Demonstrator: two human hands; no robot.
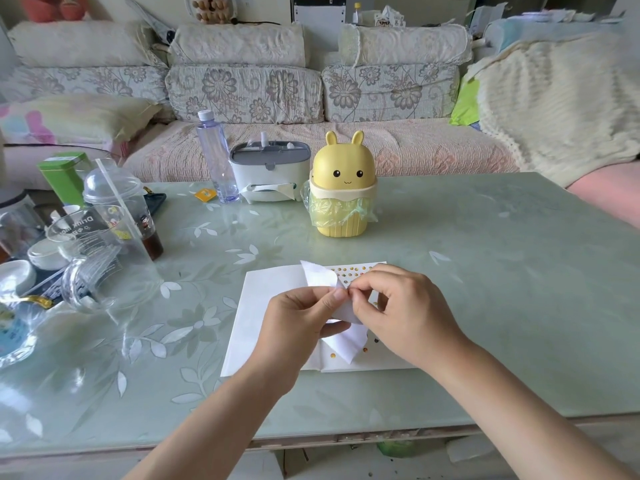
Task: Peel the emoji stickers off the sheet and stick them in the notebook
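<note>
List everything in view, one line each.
open white notebook: one, white, near middle of table
curled white sticker sheet: one, white, held above notebook
tiny emoji stickers: many, yellow, right page
yellow rabbit-shaped bin: one, yellow, table centre
clear plastic water bottle: one, clear, far side
white-and-grey tissue box: one, white-grey, beside bottle
clear domed cup with straw: one, clear, left
green tin: one, green, far left
floral sofa: one, beige, behind table
left hand: one, grips sheet
right hand: one, pinches sheet's edge

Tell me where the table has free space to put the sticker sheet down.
Bare: the table right of the yellow bin and the notebook; also the strip between notebook and bin. Crowded: the left end, full of cups.
</note>
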